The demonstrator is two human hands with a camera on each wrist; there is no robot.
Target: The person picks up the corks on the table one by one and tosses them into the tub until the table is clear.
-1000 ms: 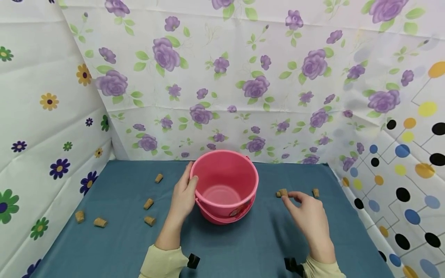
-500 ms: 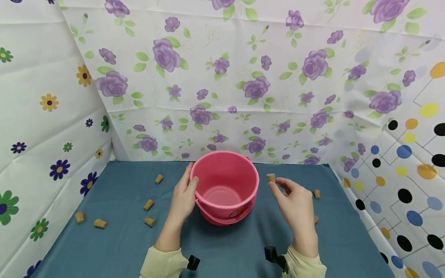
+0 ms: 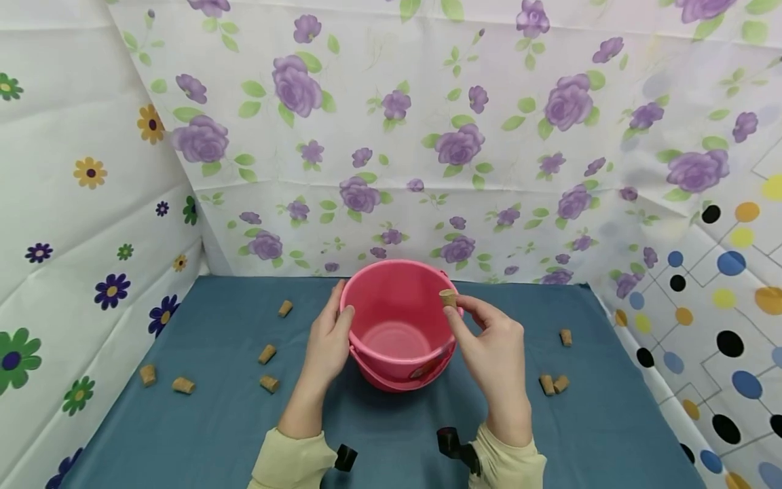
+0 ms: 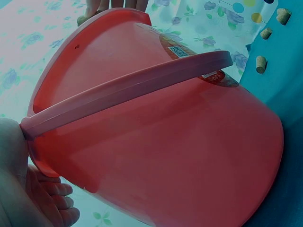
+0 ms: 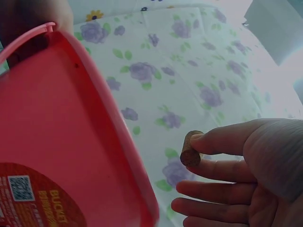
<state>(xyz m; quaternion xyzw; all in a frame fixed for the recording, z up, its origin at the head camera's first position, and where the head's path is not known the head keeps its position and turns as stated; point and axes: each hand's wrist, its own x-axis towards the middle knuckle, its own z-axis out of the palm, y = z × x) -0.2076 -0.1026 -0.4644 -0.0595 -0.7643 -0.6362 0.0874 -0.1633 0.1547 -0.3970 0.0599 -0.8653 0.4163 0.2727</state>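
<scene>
A pink plastic bucket point(image 3: 391, 292) stands mid-table, its mouth tipped toward me; its inside shows no corks. My left hand point(image 3: 326, 343) grips the left rim, thumb over the edge and fingers around the outside. The bucket's handle point(image 4: 132, 87) hangs down against the outer wall in the left wrist view. Between thumb and index finger my right hand point(image 3: 497, 353) pinches a small cork point(image 3: 449, 297) at the bucket's right rim. In the right wrist view this cork point(image 5: 190, 150) is held apart from the rim, with the other fingers extended below it.
Several corks lie scattered left of the bucket, one cork point(image 3: 267, 353) among them. On the right, a lone cork point(image 3: 566, 337) lies behind a pair of corks point(image 3: 546, 385). Patterned cloth walls point(image 3: 366, 231) enclose the blue tablecloth point(image 3: 391, 435) behind and at both sides.
My right hand has lifted the cork from the table at the right and carried it left to the bucket's rim. My left hand keeps its grip. The head view has shifted slightly.
</scene>
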